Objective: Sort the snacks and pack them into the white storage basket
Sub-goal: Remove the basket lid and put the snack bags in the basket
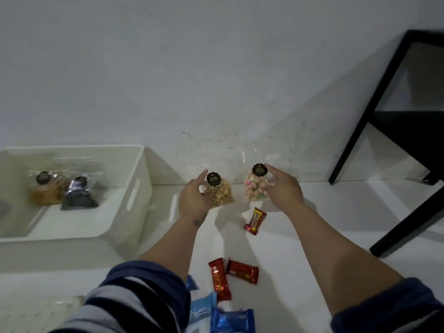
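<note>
Head view: left hand (pixel 193 197) grips nut bag (pixel 219 194); right hand (pixel 283 188) grips biscuit bag (pixel 255 188).

A plain white wall (pixel 168 68) fills the upper part of the view, marked low down with small dark specks and scuffs (pixel 186 133). It meets a white floor (pixel 324 212) that is smooth and slightly glossy. At the right stands a black table (pixel 374 111) with slanting legs, close against the wall. The light is dim and bluish, casting soft shadows.
</note>
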Demonstrator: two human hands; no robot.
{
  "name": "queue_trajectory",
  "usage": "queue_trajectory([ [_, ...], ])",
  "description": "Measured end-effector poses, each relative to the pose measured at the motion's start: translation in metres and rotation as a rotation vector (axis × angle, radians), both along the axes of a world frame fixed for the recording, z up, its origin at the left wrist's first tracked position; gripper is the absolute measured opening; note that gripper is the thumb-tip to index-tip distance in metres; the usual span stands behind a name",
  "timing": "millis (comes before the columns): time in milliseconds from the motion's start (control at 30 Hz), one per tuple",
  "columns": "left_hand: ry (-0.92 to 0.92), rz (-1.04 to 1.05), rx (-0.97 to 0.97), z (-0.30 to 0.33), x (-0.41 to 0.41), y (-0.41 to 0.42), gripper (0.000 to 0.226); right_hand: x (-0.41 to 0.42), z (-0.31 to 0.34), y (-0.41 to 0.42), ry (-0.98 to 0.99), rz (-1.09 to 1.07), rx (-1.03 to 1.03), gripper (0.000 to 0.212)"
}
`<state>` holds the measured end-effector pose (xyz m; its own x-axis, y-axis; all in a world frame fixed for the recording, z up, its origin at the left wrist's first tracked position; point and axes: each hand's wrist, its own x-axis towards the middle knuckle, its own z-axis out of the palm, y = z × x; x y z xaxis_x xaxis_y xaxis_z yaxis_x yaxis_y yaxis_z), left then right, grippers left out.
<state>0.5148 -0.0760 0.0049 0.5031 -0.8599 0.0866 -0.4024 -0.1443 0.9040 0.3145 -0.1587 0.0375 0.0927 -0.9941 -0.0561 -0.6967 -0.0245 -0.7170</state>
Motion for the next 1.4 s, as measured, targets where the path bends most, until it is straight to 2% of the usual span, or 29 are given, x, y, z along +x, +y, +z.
queue_trajectory([
  [167,0.065,-0.041,-0.087,0.058,0.058,0.037,0.068,0.048,0.056,0.040,-0.007,0.029,-0.108,0.066],
  [367,0.000,-0.038,-0.135,0.114,0.154,0.077,0.062,0.142,0.105,0.079,-0.031,0.073,-0.230,0.059],
  [500,-0.062,-0.027,-0.117,0.126,0.228,0.099,0.060,0.216,0.117,0.099,-0.042,0.102,-0.281,0.057],
  [567,-0.068,-0.006,-0.087,0.121,0.264,0.107,0.059,0.254,0.115,0.106,-0.043,0.108,-0.279,0.058],
  [667,-0.071,0.021,-0.006,0.098,0.307,0.112,0.058,0.305,0.098,0.116,0.059,0.154,-0.278,0.054],
  [867,-0.129,-0.041,0.283,0.035,0.347,0.089,0.060,0.370,0.043,0.112,0.296,0.207,-0.129,0.040],
  [1000,-0.122,-0.048,0.302,0.005,0.356,0.060,0.046,0.394,0.009,0.094,0.354,0.165,-0.069,0.041],
  [1067,-0.120,-0.064,0.328,-0.006,0.358,0.048,0.042,0.400,-0.008,0.087,0.312,0.107,0.000,0.043],
  [1267,-0.248,-0.205,0.513,-0.014,0.355,0.037,0.070,0.403,-0.032,0.076,0.277,0.130,0.184,0.059],
  [1400,-0.304,-0.258,0.631,0.006,0.358,0.043,0.076,0.402,-0.011,0.079,0.305,0.169,0.243,0.050],
])
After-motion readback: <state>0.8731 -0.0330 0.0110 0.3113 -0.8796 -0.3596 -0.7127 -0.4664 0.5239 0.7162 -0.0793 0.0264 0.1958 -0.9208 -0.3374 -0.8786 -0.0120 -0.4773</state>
